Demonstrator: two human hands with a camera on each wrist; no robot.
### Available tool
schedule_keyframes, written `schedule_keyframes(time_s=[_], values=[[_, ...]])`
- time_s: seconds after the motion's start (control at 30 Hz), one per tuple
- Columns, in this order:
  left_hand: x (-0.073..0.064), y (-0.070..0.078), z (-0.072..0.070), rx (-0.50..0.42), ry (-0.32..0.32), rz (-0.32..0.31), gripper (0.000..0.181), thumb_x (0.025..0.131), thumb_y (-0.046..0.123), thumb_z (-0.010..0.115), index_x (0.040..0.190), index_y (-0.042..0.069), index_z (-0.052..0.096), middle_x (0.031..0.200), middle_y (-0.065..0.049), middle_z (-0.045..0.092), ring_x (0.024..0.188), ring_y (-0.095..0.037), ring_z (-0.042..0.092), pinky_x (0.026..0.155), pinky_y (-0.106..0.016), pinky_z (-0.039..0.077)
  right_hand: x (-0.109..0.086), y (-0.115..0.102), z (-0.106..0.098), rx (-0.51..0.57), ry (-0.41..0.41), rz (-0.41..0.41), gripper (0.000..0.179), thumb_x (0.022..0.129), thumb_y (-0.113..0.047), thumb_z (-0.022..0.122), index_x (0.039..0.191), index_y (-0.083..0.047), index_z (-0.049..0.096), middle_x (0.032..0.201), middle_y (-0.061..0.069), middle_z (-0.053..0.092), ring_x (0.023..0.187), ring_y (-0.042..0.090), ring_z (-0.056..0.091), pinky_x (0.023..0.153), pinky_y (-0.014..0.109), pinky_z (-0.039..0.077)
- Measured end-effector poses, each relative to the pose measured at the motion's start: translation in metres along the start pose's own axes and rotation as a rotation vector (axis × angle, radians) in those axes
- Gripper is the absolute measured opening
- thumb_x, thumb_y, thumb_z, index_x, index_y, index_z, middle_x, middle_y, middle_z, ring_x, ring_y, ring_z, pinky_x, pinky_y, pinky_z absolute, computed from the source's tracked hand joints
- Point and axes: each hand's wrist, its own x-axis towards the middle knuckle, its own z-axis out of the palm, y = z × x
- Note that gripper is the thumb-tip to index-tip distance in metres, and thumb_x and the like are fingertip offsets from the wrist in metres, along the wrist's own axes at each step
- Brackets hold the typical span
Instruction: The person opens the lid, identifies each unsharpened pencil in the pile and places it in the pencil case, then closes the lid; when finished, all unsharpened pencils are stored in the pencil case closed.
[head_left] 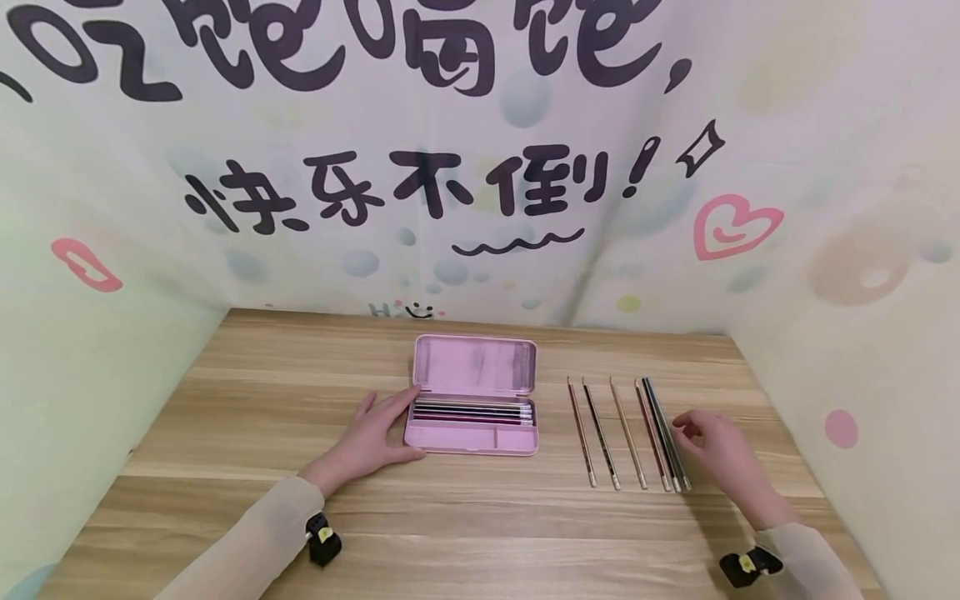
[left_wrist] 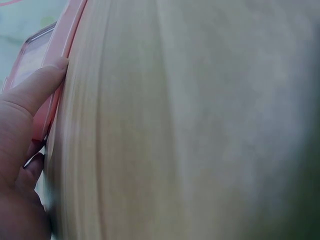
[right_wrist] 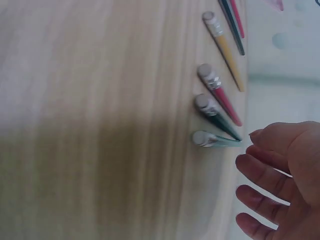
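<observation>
Grips the left end of the pink pencil case [head_left: 457, 438], right of the palm, using the left hand [head_left: 366, 439] with thumb and forefinger wide apart. Poises the right hand [head_left: 723, 454], fingers loosely bent and holding nothing, just right of the loose eraser-tipped pencils [head_left: 627, 432] on the wooden tabletop [head_left: 510, 525].

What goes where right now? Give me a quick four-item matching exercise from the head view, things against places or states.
Things
1. Left grip
2. Right grip
3. Yellow pencil
4. Pink lid

Places or states
A. Third from left among the loose pencils
B. Touching the left end of the pencil case
C. Raised open
D. Right of all the loose pencils

Pairs: 1-B, 2-D, 3-A, 4-C
</observation>
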Motion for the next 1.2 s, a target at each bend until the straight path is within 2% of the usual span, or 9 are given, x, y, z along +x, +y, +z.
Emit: schedule_keyframes(time_s=[0.03,0.17,0.27,0.37,0.7,0.93,1.2], values=[[0.0,0.0,0.0,0.0,0.0,0.0,0.099,0.083,0.039,0.088,0.161,0.005,0.037,0.159,-0.019,0.046,0.147,-0.039,0.042,0.126,-0.065,0.005,0.0,0.001,0.001,-0.004,-0.009,0.006,0.015,0.096,-0.006,0.069,0.104,0.007,0.071,0.086,0.007,0.073,0.081,0.031,0.067,0.083,0.062,0.054],[0.0,0.001,0.0,-0.002,0.006,0.005,0.099,0.083,0.038,0.088,0.161,0.005,0.037,0.159,-0.02,0.046,0.147,-0.04,0.043,0.126,-0.066,0.005,-0.001,0.004,0.004,-0.019,-0.033,0.019,0.015,0.096,-0.006,0.07,0.103,0.007,0.071,0.085,0.008,0.074,0.075,0.024,0.068,0.078,0.055,0.058],[0.0,0.002,0.0,-0.001,0.009,0.008,0.099,0.082,0.037,0.088,0.161,0.004,0.037,0.159,-0.02,0.046,0.147,-0.041,0.043,0.126,-0.066,0.005,-0.002,0.004,0.005,-0.021,-0.047,0.028,0.015,0.094,-0.006,0.071,0.103,0.007,0.071,0.086,0.01,0.074,0.076,0.024,0.069,0.072,0.05,0.061],[-0.001,0.002,0.0,0.0,0.009,0.007,0.099,0.082,0.037,0.089,0.16,0.004,0.037,0.159,-0.02,0.046,0.147,-0.041,0.043,0.126,-0.065,0.005,-0.002,0.003,0.005,-0.028,-0.061,0.042,0.015,0.093,-0.006,0.072,0.103,0.006,0.071,0.085,0.009,0.074,0.076,0.026,0.069,0.073,0.051,0.06],[0.0,0.002,-0.001,-0.005,0.003,0.002,0.099,0.083,0.037,0.088,0.161,0.004,0.037,0.159,-0.02,0.046,0.147,-0.04,0.042,0.126,-0.065,0.005,-0.003,0.005,0.0,-0.05,-0.104,0.14,0.014,0.095,-0.009,0.071,0.097,0.004,0.069,0.083,0.008,0.072,0.071,0.022,0.066,0.063,0.044,0.057],[0.0,0.003,-0.002,-0.003,-0.004,0.003,0.099,0.083,0.038,0.088,0.161,0.005,0.037,0.159,-0.02,0.046,0.147,-0.04,0.042,0.126,-0.065,0.004,-0.013,0.003,-0.008,-0.099,-0.149,0.177,0.014,0.092,-0.01,0.072,0.096,0.003,0.068,0.084,0.011,0.073,0.072,0.025,0.067,0.062,0.045,0.055],[-0.001,0.002,-0.003,0.001,-0.002,0.006,0.1,0.083,0.038,0.088,0.161,0.004,0.036,0.159,-0.021,0.046,0.147,-0.041,0.042,0.126,-0.065,0.005,-0.021,0.004,-0.013,-0.133,-0.162,0.22,0.016,0.09,-0.01,0.07,0.094,0.005,0.067,0.082,0.011,0.071,0.069,0.024,0.063,0.061,0.045,0.05]])
